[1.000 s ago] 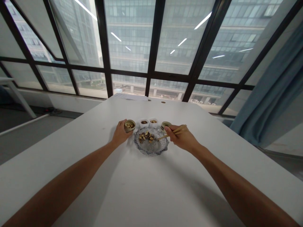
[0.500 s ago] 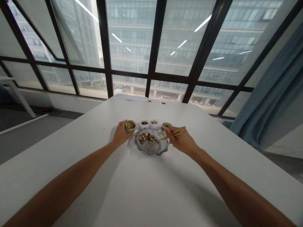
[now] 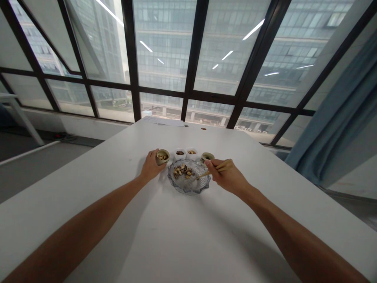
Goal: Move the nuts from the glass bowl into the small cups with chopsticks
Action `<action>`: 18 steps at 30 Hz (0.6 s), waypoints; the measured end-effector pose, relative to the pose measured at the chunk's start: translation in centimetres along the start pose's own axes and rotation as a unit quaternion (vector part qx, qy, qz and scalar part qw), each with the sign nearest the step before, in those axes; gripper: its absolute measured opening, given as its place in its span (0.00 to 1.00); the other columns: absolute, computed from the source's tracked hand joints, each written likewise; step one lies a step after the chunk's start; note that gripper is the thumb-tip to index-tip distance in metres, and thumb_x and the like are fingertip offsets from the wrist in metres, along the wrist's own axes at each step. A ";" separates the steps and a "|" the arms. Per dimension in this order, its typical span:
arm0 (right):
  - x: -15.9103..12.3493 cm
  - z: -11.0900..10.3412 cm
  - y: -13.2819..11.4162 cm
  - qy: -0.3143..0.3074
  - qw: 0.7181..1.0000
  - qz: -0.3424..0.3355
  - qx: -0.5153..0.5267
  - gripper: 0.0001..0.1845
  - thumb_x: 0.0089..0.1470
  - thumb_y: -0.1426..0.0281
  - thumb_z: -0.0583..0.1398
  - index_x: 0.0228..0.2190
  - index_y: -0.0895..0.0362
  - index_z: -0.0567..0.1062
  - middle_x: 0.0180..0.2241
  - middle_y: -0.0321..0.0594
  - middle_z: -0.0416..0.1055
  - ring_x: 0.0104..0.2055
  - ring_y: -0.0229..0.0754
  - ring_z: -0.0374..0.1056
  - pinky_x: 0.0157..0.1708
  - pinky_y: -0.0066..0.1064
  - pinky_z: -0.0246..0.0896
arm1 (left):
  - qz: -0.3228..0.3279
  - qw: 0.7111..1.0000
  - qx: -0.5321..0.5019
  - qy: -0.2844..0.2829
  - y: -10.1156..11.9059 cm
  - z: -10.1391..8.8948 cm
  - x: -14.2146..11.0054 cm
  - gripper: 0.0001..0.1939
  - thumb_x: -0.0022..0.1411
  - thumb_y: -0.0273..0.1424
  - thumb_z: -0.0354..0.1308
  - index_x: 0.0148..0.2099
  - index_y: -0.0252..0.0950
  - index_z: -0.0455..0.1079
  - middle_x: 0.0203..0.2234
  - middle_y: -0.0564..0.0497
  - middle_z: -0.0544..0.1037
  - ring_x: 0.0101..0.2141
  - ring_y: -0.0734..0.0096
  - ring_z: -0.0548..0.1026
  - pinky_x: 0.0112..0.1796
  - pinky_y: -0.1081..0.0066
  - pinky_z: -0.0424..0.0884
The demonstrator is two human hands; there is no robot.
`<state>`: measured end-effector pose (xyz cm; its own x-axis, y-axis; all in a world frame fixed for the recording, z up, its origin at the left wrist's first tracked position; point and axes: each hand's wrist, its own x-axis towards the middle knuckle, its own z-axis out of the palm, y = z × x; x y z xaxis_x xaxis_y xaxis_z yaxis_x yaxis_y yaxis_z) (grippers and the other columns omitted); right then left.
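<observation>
My left hand (image 3: 152, 166) is wrapped round a small cup (image 3: 162, 161) with pale nut-like pieces in it, tilted a little toward me. Chopsticks (image 3: 223, 165) are gripped in my right hand (image 3: 228, 175), and their tips reach down into a clear glass bowl (image 3: 189, 192) with a scalloped rim. On the bowl's left and far side lies a heap of mixed nuts and seeds (image 3: 183, 171), some dark, some pale. Nothing can be made out between the chopstick tips. Another small cup (image 3: 208, 156) stands just behind my right hand, partly hidden by it.
Two small white dishes, a left one (image 3: 180, 153) with dark pieces and a right one (image 3: 191, 153) with pale brown pieces, stand behind the glass bowl. Paper (image 3: 165, 121) lies at the white table's (image 3: 188, 236) far end, near the windows. A blue curtain (image 3: 332, 118) hangs at right.
My right hand and the chopsticks have shifted very slightly to the right, the tips staying over the glass bowl. My left hand keeps its hold on the cup.
</observation>
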<state>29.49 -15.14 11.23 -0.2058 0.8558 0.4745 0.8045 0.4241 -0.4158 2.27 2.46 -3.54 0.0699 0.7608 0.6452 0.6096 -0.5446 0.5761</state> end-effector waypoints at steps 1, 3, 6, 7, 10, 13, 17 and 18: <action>0.0 0.0 -0.1 -0.004 1.000 -0.011 -0.007 0.27 0.68 0.54 0.48 0.19 0.51 0.60 0.14 0.35 0.60 0.17 0.39 0.58 0.19 0.31 0.45 | 0.001 1.000 0.000 0.000 0.0 0.0 0.0 0.37 0.51 0.33 0.69 0.63 0.36 0.63 0.56 0.38 0.71 0.57 0.48 0.71 0.59 0.51 0.68; 0.1 0.1 -0.2 -0.014 0.999 -0.039 -0.022 0.27 0.68 0.54 0.47 0.19 0.52 0.58 0.13 0.33 0.56 0.17 0.38 0.55 0.19 0.31 0.44 | 0.004 1.000 0.001 0.000 -0.1 0.1 0.0 0.37 0.51 0.33 0.69 0.63 0.36 0.63 0.55 0.38 0.71 0.57 0.49 0.71 0.60 0.52 0.68; 0.3 0.1 -0.2 -0.030 0.997 -0.066 -0.037 0.26 0.69 0.55 0.46 0.20 0.52 0.57 0.13 0.31 0.52 0.16 0.36 0.51 0.19 0.30 0.44 | 0.001 1.000 0.005 0.002 -0.2 0.1 0.1 0.37 0.51 0.32 0.69 0.63 0.36 0.63 0.55 0.38 0.71 0.57 0.49 0.72 0.59 0.52 0.68; 0.3 0.1 -0.1 -0.031 0.997 -0.068 -0.038 0.26 0.69 0.55 0.46 0.20 0.52 0.57 0.13 0.31 0.52 0.16 0.36 0.51 0.19 0.30 0.44 | -0.001 1.000 0.005 0.003 -0.2 0.1 0.1 0.37 0.51 0.32 0.69 0.63 0.36 0.63 0.55 0.38 0.71 0.57 0.49 0.72 0.59 0.52 0.68; 0.1 0.0 0.2 -0.021 0.998 -0.054 -0.032 0.26 0.69 0.55 0.46 0.20 0.52 0.59 0.14 0.32 0.56 0.16 0.36 0.54 0.19 0.30 0.45 | -0.001 1.000 0.004 0.003 -0.1 0.1 0.1 0.38 0.51 0.32 0.70 0.63 0.36 0.63 0.55 0.39 0.71 0.57 0.50 0.72 0.59 0.53 0.69; -0.2 -0.5 0.4 -0.009 0.999 -0.022 -0.028 0.27 0.69 0.55 0.47 0.21 0.53 0.63 0.15 0.35 0.63 0.17 0.36 0.58 0.18 0.29 0.48 | -0.002 1.000 0.010 0.000 0.0 0.1 0.1 0.38 0.51 0.32 0.70 0.63 0.36 0.63 0.55 0.39 0.72 0.57 0.50 0.72 0.59 0.53 0.68; -0.5 -1.2 0.4 -0.028 0.999 -0.010 -0.011 0.29 0.68 0.52 0.47 0.20 0.53 0.65 0.15 0.36 0.65 0.16 0.36 0.59 0.17 0.28 0.49 | -0.005 1.000 0.012 -0.002 0.1 -0.1 0.0 0.37 0.51 0.32 0.70 0.63 0.36 0.63 0.56 0.39 0.71 0.57 0.50 0.71 0.59 0.55 0.69; -0.5 -1.3 0.5 -0.035 0.999 -0.009 -0.003 0.29 0.68 0.52 0.47 0.20 0.53 0.65 0.15 0.36 0.66 0.15 0.36 0.60 0.17 0.28 0.50 | -0.006 1.000 0.012 -0.002 0.1 -0.1 0.0 0.37 0.52 0.32 0.70 0.63 0.36 0.63 0.56 0.39 0.71 0.58 0.50 0.71 0.59 0.55 0.69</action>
<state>30.74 -15.76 11.80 -0.2581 0.8671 0.4261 0.8035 0.4375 -0.4037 2.29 2.38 -3.39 0.0653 0.7685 0.6365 0.6298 -0.5265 0.5711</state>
